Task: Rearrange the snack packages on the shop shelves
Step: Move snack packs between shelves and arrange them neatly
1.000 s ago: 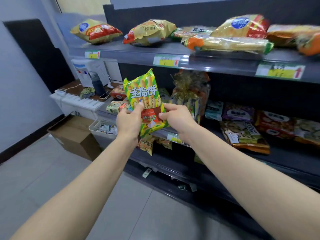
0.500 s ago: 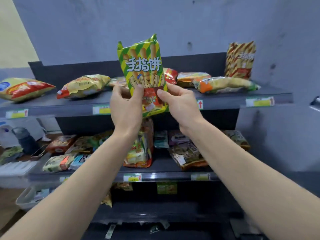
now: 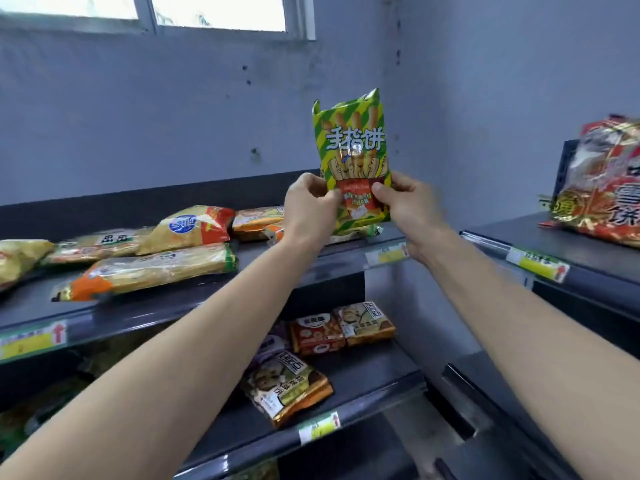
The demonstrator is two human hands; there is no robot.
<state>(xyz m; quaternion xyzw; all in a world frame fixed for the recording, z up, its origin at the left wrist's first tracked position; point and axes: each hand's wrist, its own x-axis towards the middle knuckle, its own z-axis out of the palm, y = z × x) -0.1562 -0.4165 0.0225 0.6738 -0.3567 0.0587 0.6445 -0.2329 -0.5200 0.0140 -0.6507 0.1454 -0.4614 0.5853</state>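
A green-and-yellow striped snack packet [image 3: 354, 161] is held upright at the centre of the frame, above the right end of the top shelf [image 3: 194, 299]. Its lower part is pinched from both sides: the left hand [image 3: 310, 206] is curled round the left edge, and the right hand [image 3: 407, 202] is curled round the right edge, thumb on the front. To the left, several yellow and orange packets [image 3: 152, 268] are seen lying flat on the same shelf. On the lower shelf [image 3: 374, 382], at the lower centre, small brown and gold packets [image 3: 287, 386] are laid. At the right edge, a large red packet [image 3: 602, 188] is stood on a second shelf unit [image 3: 568, 251].
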